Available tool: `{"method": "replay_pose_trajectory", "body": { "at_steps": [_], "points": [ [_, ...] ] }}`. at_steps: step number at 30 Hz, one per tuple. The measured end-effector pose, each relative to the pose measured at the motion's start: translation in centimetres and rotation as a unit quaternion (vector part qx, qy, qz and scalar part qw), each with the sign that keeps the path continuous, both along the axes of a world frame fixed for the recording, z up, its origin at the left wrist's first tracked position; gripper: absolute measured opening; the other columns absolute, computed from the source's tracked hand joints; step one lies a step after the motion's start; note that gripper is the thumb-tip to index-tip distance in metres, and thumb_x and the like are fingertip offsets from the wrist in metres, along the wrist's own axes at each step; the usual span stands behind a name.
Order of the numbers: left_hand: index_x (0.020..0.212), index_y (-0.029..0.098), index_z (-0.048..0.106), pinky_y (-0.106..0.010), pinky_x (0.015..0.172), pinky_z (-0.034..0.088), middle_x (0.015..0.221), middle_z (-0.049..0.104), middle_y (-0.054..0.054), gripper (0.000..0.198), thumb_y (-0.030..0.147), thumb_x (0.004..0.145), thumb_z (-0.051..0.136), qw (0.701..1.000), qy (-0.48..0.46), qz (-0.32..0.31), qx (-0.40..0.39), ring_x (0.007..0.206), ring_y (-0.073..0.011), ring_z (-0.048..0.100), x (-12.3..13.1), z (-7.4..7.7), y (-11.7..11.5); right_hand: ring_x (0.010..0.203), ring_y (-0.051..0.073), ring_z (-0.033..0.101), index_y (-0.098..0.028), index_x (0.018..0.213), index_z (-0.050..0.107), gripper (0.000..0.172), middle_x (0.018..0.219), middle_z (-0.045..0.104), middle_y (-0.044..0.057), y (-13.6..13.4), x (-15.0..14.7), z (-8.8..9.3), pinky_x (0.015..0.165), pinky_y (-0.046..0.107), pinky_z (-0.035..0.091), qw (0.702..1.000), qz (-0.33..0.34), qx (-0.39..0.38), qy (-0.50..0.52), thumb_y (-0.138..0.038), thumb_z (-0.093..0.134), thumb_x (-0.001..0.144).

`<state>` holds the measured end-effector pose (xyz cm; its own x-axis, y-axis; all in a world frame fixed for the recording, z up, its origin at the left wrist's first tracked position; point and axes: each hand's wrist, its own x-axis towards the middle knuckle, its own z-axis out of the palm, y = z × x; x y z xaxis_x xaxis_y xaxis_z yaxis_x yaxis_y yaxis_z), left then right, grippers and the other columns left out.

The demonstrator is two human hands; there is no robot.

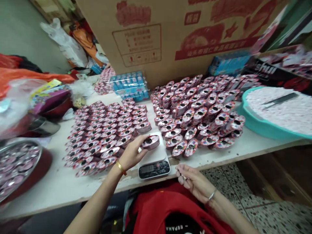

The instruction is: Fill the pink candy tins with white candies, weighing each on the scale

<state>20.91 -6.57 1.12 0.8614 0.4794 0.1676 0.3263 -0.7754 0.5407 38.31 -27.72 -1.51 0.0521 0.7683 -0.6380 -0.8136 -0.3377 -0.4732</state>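
Note:
My left hand (pixel 133 152), with a gold bangle, grips a small oval pink-patterned tin (pixel 150 142) by its side, just above the white platform of a digital kitchen scale (pixel 154 159). Several rows of matching tins (pixel 104 136) stand stacked beside that hand on the white table, and another large group (pixel 195 112) lies to the right of the scale. My right hand (pixel 195 182), with a thin silver bangle, is at the table's front edge, its fingertips pinched on a tiny shiny piece (pixel 184 177).
A teal basin (pixel 264 125) of pale pink pieces with a dark blade-like tool stands at the right. A round metal tray of tins (pixel 17 167) sits at the left. A large printed carton (pixel 165 39), plastic bags and blue packs stand behind. Terrazzo floor lies below.

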Motion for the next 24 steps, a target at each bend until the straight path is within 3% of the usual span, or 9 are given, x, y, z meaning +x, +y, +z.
{"method": "replay_pose_trajectory", "body": {
  "at_steps": [5,8,10,13,19,24],
  "points": [
    [0.132,0.024,0.037,-0.036,0.097,0.044,0.128,0.050,-0.008,0.051,0.021,0.083,0.050,0.999,-0.005,0.024,-0.031,0.116,-0.0197,0.050,-1.8,-2.9,-1.3,0.066,0.007,0.056,-0.012,0.088,0.061,0.034,0.082,0.061,0.004,-0.2,-1.6,0.5,0.053,0.014,0.041,0.999,0.033,0.003,0.008,-0.019,0.079,0.060],
    [0.134,0.023,0.034,-0.038,0.098,0.043,0.128,0.049,-0.010,0.057,0.032,0.082,0.055,0.997,-0.051,0.056,-0.016,0.117,-0.0219,0.049,-2.3,-3.1,-1.9,0.071,0.008,0.059,-0.011,0.091,0.061,0.036,0.085,0.062,0.005,-0.5,-1.8,0.9,0.058,0.015,0.044,0.997,0.074,-0.001,-0.009,-0.018,0.078,0.061],
    [0.132,0.022,0.037,-0.039,0.096,0.045,0.125,0.052,-0.011,0.057,0.036,0.081,0.058,0.991,-0.089,0.102,0.009,0.115,-0.0227,0.050,-3.2,-2.8,-2.6,0.066,0.007,0.058,-0.011,0.091,0.060,0.034,0.080,0.061,0.004,-0.8,-1.7,0.9,0.055,0.014,0.043,0.995,0.097,0.001,-0.020,-0.023,0.078,0.064],
    [0.121,0.020,0.048,-0.033,0.082,0.049,0.106,0.060,-0.008,0.040,0.035,0.084,0.053,0.975,-0.130,0.180,0.026,0.097,-0.0186,0.057,-5.4,-3.3,-4.1,0.055,0.004,0.051,-0.011,0.085,0.060,0.030,0.072,0.059,0.002,-1.3,-1.5,0.5,0.046,0.013,0.036,0.994,0.104,-0.003,-0.038,-0.030,0.076,0.067],
    [0.107,0.017,0.056,-0.026,0.068,0.047,0.086,0.060,-0.005,0.027,0.033,0.087,0.048,0.954,-0.122,0.274,-0.013,0.076,-0.0131,0.055,-9.6,-7.6,-7.0,0.059,0.005,0.054,-0.010,0.087,0.061,0.035,0.075,0.063,0.004,-0.8,-1.6,1.6,0.053,0.016,0.040,0.978,0.166,-0.004,-0.123,-0.030,0.077,0.064],
    [0.105,0.017,0.057,-0.027,0.068,0.046,0.083,0.058,-0.005,0.026,0.033,0.088,0.046,0.948,-0.109,0.297,-0.013,0.075,-0.0143,0.055,-10.3,-10.1,-8.0,0.050,0.006,0.051,-0.010,0.089,0.060,0.036,0.062,0.062,0.001,2.3,-0.9,4.0,0.052,0.020,0.039,0.932,0.232,0.048,-0.273,-0.038,0.071,0.068]
  ]
}}
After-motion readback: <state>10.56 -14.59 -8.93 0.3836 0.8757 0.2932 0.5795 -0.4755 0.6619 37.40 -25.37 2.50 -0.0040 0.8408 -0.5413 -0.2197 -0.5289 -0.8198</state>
